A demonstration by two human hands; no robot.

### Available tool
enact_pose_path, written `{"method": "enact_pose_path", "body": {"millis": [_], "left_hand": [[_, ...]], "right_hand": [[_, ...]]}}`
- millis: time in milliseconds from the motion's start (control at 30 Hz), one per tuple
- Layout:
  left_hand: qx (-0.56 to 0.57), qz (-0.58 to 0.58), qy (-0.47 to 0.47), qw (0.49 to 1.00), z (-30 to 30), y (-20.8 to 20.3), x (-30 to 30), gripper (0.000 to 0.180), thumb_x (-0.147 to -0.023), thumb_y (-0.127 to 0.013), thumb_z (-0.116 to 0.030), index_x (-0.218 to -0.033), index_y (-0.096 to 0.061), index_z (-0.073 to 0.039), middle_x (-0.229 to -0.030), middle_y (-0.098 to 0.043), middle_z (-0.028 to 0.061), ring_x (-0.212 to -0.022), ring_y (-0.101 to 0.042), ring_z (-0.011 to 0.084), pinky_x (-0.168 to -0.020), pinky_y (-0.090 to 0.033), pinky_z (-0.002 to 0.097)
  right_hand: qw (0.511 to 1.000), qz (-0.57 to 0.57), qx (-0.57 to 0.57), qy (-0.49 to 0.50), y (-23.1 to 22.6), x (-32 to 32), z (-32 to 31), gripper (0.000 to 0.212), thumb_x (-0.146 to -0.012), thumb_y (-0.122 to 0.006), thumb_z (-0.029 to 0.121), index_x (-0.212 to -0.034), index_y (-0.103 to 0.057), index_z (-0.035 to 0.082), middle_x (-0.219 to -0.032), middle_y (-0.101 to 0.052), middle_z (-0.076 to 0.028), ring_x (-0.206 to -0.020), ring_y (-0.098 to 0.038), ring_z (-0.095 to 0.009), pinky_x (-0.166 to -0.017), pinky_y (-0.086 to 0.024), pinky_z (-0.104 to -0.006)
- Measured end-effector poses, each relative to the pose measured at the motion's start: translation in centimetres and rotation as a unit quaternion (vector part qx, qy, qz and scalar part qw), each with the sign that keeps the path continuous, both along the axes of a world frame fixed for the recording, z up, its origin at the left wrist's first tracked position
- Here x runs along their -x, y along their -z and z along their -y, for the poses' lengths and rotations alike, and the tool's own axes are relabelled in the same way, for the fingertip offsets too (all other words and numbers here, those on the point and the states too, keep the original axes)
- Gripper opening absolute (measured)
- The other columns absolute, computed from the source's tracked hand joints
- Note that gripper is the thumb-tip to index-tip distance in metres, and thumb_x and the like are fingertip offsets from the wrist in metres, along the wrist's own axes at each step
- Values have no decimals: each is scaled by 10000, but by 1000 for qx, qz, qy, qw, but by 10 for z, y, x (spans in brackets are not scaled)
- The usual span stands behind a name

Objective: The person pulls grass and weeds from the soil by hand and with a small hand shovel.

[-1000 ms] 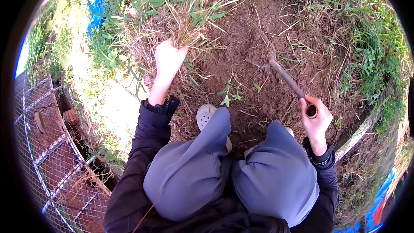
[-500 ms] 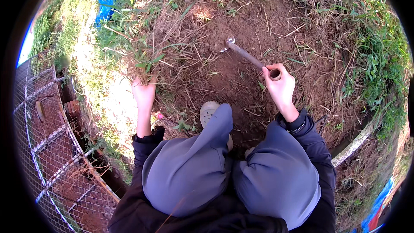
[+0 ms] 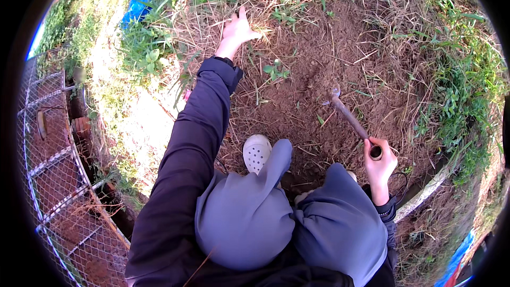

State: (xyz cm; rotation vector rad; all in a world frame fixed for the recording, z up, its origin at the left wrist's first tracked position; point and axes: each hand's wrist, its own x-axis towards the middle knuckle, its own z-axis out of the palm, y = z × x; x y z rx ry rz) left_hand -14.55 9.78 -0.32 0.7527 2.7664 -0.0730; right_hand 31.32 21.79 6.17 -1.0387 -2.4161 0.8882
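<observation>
My right hand [image 3: 380,166] is closed round the handle of a hand hoe [image 3: 351,116], near the round, hollow-looking handle end. Its small, bright metal head is down at the bare brown soil [image 3: 313,74], pointing away from me, with the blade's shape hard to make out. Stretched far forward, my left hand [image 3: 237,31] has its fingers spread over dry, flattened grass [image 3: 204,34] and holds nothing visible. A small green weed [image 3: 275,70] stands just nearer to me than that hand.
My pale clog [image 3: 256,151] is on the soil between the hands. A wire-mesh panel [image 3: 50,170] lies along the left. Blue plastic [image 3: 137,2] is at the far left, and dense green weeds [image 3: 457,95] grow on the right. A pale beam [image 3: 425,194] is beside my right arm.
My left hand has let go of the clump of pulled grass and reached forward and right, opening out. My right hand has drawn the hoe back toward me and to the right.
</observation>
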Motion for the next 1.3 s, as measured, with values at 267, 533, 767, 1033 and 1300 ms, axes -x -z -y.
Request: {"method": "enact_pose_path", "body": {"millis": [267,533,767,1033,1300], "left_hand": [[10,-22,57,998,33,-27,-41,342,-700,-641,-318,-889,-618,-33,-865,-647,156,-844,-629,311,-755,-497,404],[-131,-31,-145,980,206,-81,-57,353,-684,-655,-266,-904,-639,9,-752,-637,219,-777,-633,357,-721,-493,408],[-230,-7,-294,928,407,-82,-132,373,-761,-661,-186,-1075,-599,5,-918,-668,143,-802,-641,235,-740,-495,349],[-212,-3,-469,857,367,-73,-161,442,-828,-655,-208,-1198,-524,-5,-1118,-615,134,-1004,-577,217,-879,-429,313],[-132,-87,-396,904,182,7,-123,1157,-605,-741,-562,-1381,-121,33,-1350,-312,266,-1214,-390,396,-995,-313,474]], "right_hand": [[999,-15,-18,26,-1,3,6,141,-734,-736,123,-797,-621,70,-583,-586,-70,-494,-591,-181,-472,-452,-261],[1000,-3,-23,13,-6,6,7,136,-751,-724,153,-801,-623,78,-585,-587,-66,-497,-593,-179,-471,-457,-267],[999,-1,-36,-1,-3,6,8,145,-754,-724,168,-805,-621,79,-597,-603,-70,-513,-613,-176,-486,-474,-271],[1000,22,-21,0,1,7,3,139,-761,-721,180,-811,-626,93,-584,-594,-63,-508,-602,-157,-491,-466,-265],[998,29,-49,2,0,11,12,145,-759,-720,189,-826,-623,105,-595,-603,-70,-521,-618,-189,-491,-470,-284]]}}
